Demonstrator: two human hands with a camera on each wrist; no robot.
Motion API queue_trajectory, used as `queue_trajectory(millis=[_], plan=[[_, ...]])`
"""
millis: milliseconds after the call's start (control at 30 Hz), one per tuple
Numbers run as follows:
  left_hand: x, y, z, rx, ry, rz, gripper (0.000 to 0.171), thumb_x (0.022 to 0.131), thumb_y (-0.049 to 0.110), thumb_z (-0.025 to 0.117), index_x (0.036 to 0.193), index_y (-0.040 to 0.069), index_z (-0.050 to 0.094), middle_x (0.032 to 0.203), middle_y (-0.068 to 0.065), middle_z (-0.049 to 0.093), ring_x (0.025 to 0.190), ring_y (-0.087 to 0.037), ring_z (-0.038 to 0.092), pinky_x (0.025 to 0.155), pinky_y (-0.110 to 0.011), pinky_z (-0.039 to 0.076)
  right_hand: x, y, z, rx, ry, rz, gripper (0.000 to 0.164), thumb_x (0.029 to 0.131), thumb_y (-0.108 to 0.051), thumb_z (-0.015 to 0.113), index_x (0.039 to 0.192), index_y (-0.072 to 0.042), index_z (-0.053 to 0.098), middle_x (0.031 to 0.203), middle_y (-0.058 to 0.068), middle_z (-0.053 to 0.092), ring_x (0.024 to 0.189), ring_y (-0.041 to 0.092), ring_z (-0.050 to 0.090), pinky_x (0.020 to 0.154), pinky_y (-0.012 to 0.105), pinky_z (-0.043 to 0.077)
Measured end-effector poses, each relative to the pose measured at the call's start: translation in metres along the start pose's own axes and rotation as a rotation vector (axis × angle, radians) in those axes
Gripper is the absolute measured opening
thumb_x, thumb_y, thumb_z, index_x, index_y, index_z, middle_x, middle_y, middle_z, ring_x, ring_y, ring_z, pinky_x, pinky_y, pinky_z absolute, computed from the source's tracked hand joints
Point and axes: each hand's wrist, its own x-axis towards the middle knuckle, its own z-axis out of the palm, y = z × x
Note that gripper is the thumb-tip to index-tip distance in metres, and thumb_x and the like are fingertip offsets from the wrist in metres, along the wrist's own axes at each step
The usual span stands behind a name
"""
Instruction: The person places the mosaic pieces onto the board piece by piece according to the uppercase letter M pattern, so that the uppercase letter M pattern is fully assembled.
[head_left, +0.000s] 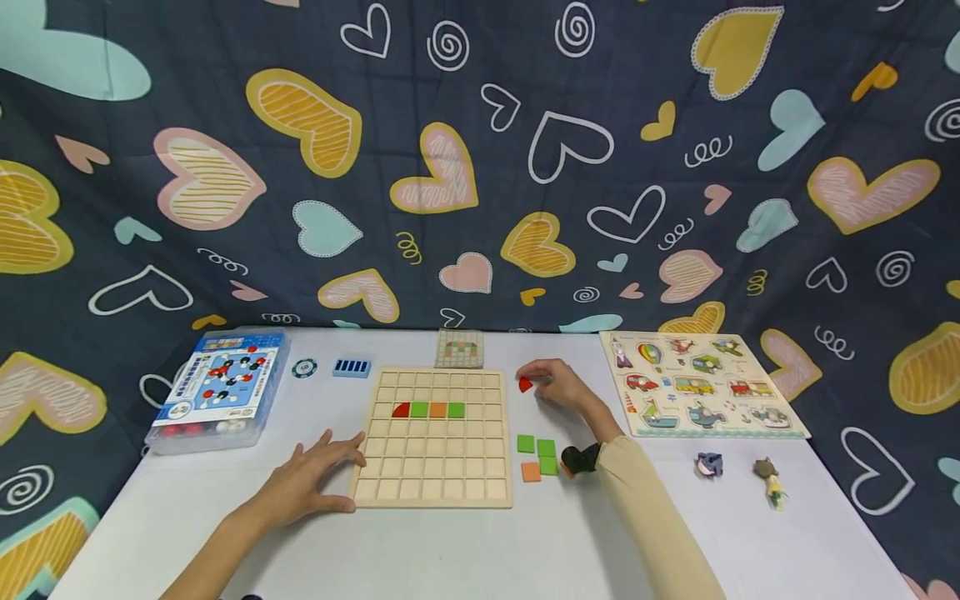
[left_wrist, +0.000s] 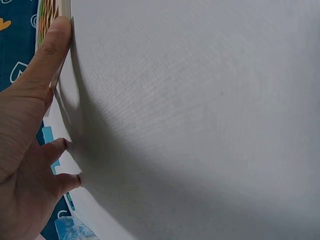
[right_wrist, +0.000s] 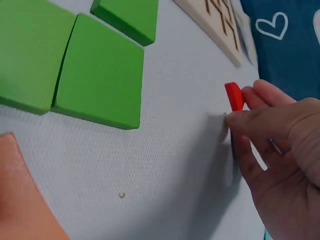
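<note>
A wooden grid board (head_left: 431, 493) lies flat on the white table; one row carries a red quarter-round piece (head_left: 402, 410), a green square, an orange square and another green square. My left hand (head_left: 309, 479) rests against the board's left edge with spread fingers, the thumb near its lower corner. Right of the board's upper part, my right hand (head_left: 556, 383) pinches a red quarter-round piece (right_wrist: 234, 96) between thumb and fingers, just over the table. Several loose green squares (right_wrist: 102, 70) and an orange square (head_left: 531, 472) lie nearer me, beside the board.
Behind the board stands a small pattern card (head_left: 460, 349). At left are a boxed molecule set (head_left: 217, 387), a round chip (head_left: 304, 367) and a blue slotted block (head_left: 352, 367). A picture puzzle board (head_left: 701, 385) and two small figures (head_left: 708, 465) lie at right.
</note>
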Motion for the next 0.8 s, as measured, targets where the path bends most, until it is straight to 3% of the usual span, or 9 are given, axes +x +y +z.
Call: queue_trajectory(millis=[167,433,600,800], plan=[[0.001,0.001,0.002,0.002,-0.009,-0.001,0.049,0.067,0.045,0.08,0.108,0.032,0.058,0.144,-0.008,0.047,0.131,-0.055,0.031,0.093,-0.082,0.014,-0.007,0.004,-0.001,-0.011,0.042,0.083,0.04,0.079,0.018,0.058,0.115,0.002,0.064,0.112,0.015,0.067,0.095,0.025,0.06,0.079,0.03,0.052],[0.0,0.002,-0.002,0.003,-0.003,-0.012,0.048,0.067,0.042,0.082,0.108,0.031,0.059,0.144,-0.008,0.048,0.131,-0.054,0.031,0.094,-0.081,0.015,-0.019,0.008,0.007,0.018,0.189,0.08,0.03,0.078,0.007,0.073,0.106,0.004,0.065,0.097,0.014,0.07,0.076,0.016,0.057,0.063,0.019,0.047],[0.001,0.002,-0.003,-0.009,-0.016,-0.014,0.049,0.066,0.043,0.081,0.108,0.031,0.058,0.144,-0.007,0.047,0.131,-0.055,0.03,0.093,-0.082,0.014,-0.021,0.007,0.02,0.015,0.312,0.068,0.027,0.076,0.003,0.077,0.102,0.003,0.068,0.092,0.013,0.071,0.071,0.013,0.056,0.062,0.017,0.045],[0.001,0.003,-0.002,-0.016,-0.014,-0.008,0.048,0.066,0.042,0.081,0.108,0.031,0.058,0.144,-0.008,0.047,0.131,-0.055,0.03,0.092,-0.082,0.014,-0.026,0.002,0.032,0.013,0.455,0.068,0.026,0.076,0.004,0.077,0.1,0.003,0.07,0.089,0.015,0.072,0.073,0.019,0.061,0.063,0.018,0.048]])
